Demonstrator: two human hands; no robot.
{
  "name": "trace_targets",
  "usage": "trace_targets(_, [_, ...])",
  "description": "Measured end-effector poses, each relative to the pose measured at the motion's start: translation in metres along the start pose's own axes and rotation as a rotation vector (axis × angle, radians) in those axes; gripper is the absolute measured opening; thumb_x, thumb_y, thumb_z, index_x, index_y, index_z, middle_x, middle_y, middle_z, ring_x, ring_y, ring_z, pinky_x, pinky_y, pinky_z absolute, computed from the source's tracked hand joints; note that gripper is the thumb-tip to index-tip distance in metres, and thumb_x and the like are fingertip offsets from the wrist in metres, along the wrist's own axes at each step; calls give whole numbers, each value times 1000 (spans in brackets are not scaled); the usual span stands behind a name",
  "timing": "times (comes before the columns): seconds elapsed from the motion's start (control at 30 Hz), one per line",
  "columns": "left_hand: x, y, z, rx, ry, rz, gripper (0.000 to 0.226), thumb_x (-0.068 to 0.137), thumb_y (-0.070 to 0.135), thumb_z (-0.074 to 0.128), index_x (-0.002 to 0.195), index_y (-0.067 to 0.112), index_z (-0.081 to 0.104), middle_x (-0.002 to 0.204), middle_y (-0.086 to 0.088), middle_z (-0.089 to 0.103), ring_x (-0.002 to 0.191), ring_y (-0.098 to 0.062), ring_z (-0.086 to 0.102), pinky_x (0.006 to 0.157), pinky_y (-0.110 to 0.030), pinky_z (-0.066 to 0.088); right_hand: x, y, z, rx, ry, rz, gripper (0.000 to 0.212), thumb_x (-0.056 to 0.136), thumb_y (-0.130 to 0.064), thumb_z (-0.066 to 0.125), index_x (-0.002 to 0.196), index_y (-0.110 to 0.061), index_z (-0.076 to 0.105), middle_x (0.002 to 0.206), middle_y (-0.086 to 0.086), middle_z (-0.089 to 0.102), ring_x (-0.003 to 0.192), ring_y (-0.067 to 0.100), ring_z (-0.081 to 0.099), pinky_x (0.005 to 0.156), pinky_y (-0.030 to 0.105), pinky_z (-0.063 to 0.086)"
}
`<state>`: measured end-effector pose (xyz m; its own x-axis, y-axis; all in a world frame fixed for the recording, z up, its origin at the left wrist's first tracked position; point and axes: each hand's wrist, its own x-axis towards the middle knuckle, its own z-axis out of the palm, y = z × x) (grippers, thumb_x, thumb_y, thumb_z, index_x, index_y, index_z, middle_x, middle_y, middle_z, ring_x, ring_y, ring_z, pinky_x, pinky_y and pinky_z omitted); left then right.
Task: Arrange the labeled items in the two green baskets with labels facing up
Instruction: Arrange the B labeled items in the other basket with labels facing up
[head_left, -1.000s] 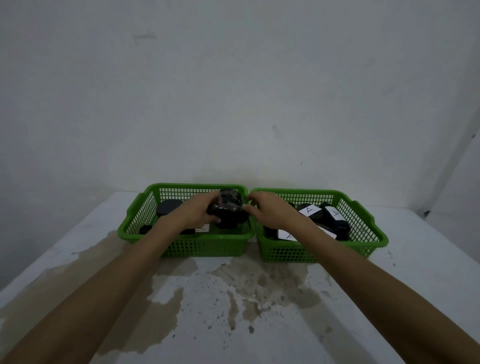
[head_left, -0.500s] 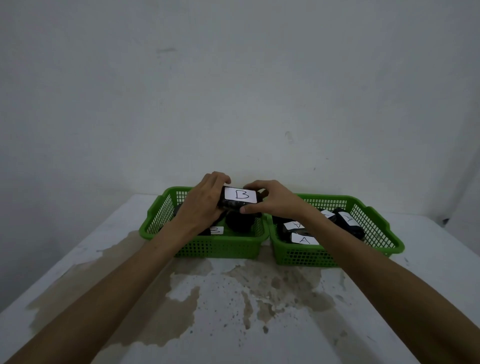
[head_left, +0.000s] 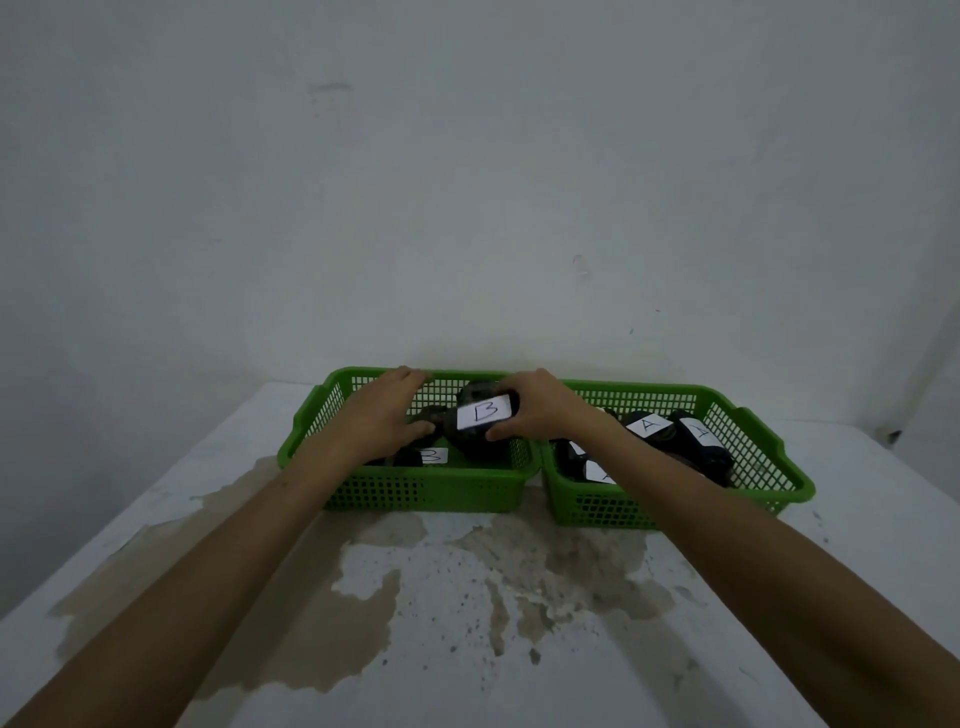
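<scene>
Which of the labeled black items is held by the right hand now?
The B-labeled item in the left basket, label up; the right hand grips it. The other B-labeled and A-labeled ones lie untouched by it.

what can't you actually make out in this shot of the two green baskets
- Head view: the left hand covers the dark items in the left green plastic basket; one white label shows only partly.
- The right forearm crosses the right green plastic basket, cutting off the near A label.
- What the dark B-labelled item in the right hand is: too dim.
</scene>
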<state>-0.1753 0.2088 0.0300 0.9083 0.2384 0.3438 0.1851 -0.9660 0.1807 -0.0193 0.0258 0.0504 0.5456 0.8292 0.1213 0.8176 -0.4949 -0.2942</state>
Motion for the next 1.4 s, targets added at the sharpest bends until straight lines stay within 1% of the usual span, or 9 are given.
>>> trace_targets(0.27, [-5, -47, 14, -62, -228, -129, 40, 88, 50, 64, 112, 18, 64, 111, -4, 67, 94, -20, 62, 82, -42, 54, 32, -13, 47, -285, -265, 22, 54, 81, -49, 76, 114, -8, 65, 102, 10, 68, 87, 28, 65, 73, 40, 56])
trace_targets(0.43, [-3, -53, 21, -62, -425, -185, 64, 88, 54, 63, 138, 14, 52, 136, -7, 58, 118, -25, 58, 98, -39, 49, 40, -14, 57, -379, -334, 35, 41, 85, -41, 74, 110, -10, 66, 101, 9, 67, 84, 27, 64, 71, 40, 56])
trace_targets(0.53, [-1, -54, 26, -76, -470, -214, 74, 82, 66, 60, 138, 18, 53, 138, -7, 58, 118, -25, 59, 99, -39, 49, 43, -14, 59, -474, -368, 28, 21, 90, -24, 66, 105, -12, 58, 97, 10, 58, 78, 26, 57, 64, 36, 47])
trace_targets(0.6, [1, -53, 29, -83, -508, -240, 79, 80, 71, 58, 137, 18, 54, 138, -7, 58, 119, -25, 58, 99, -38, 48, 44, -16, 60, -499, -392, 28, 26, 92, -22, 64, 114, -10, 57, 97, 9, 53, 78, 26, 54, 66, 35, 44])
trace_targets(0.77, [13, -49, 21, -29, -659, -304, 63, 87, 56, 62, 139, 22, 54, 140, -2, 55, 122, -24, 55, 97, -33, 44, 45, -17, 58, -479, -445, 37, 17, 94, -21, 62, 102, -9, 54, 92, 8, 53, 75, 25, 53, 66, 35, 44])
trace_targets(0.97, [27, -47, 19, 96, -823, -318, 44, 94, 29, 58, 138, 28, 55, 143, -4, 52, 120, -25, 56, 88, -30, 45, 36, -17, 33, -330, -337, 11, 41, 87, -49, 70, 93, -10, 57, 76, 0, 55, 68, 19, 56, 60, 31, 44])
trace_targets(1.17, [23, -56, 26, -138, -534, -290, 56, 79, 60, 69, 114, 17, 63, 103, -2, 66, 90, -19, 63, 80, -35, 50, 21, -6, 8, -280, -208, -10, 46, 89, -51, 66, 107, -9, 62, 96, 5, 64, 85, 23, 63, 73, 36, 56])
trace_targets(1.33, [20, -36, -4, -544, -176, -255, 44, 79, 42, 78, 116, 25, 61, 106, 1, 69, 95, -17, 67, 87, -39, 57, 16, -4, 0, -209, -116, -3, 47, 88, -51, 65, 99, -5, 64, 87, 11, 67, 78, 29, 65, 66, 35, 49])
trace_targets(1.4, [21, -24, -19, -645, -55, -247, 45, 80, 33, 79, 119, 19, 61, 109, 1, 67, 99, -17, 65, 85, -36, 55, 12, -8, -3, -147, -87, -5, 50, 88, -53, 65, 104, -5, 64, 96, 13, 69, 85, 30, 66, 72, 38, 53])
